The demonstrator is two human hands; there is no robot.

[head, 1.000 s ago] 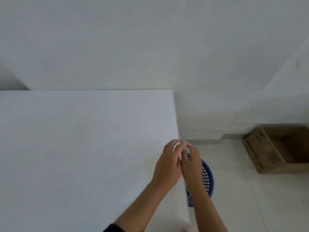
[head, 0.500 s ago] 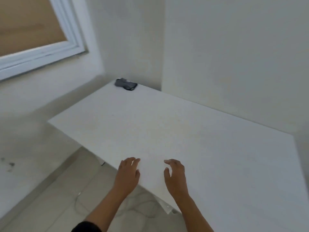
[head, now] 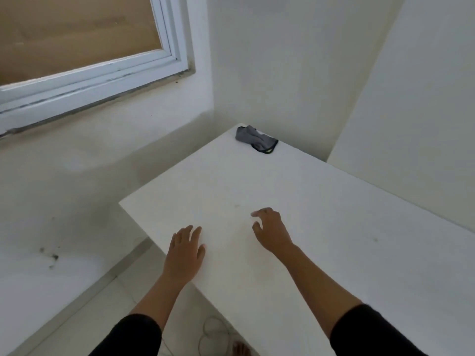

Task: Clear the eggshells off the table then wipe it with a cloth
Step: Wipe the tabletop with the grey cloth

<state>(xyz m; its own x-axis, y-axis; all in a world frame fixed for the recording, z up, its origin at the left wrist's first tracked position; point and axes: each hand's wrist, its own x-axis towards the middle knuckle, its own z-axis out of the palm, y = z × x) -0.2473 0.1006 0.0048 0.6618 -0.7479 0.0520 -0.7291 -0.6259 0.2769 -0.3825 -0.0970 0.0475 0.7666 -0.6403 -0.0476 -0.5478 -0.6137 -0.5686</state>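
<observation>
A crumpled grey cloth (head: pixel 255 139) with a dark edge lies at the far corner of the white table (head: pixel 334 227), close to the wall. My left hand (head: pixel 185 250) hovers flat over the table's near left edge, fingers apart and empty. My right hand (head: pixel 271 231) is over the table a little farther in, fingers loosely curled and spread, holding nothing. Both hands are well short of the cloth. No eggshells show on the table.
A white-framed window (head: pixel 90 65) is on the left wall. White walls close the table's far and right sides. A thin cable (head: pixel 213 335) lies on the tiled floor under the table's near edge, beside my bare toes (head: pixel 240 349).
A second ago both hands were together over a blue basket at the table's right edge. The view has swung left to the cloth corner, and both hands are now apart, empty, reaching farther in.
</observation>
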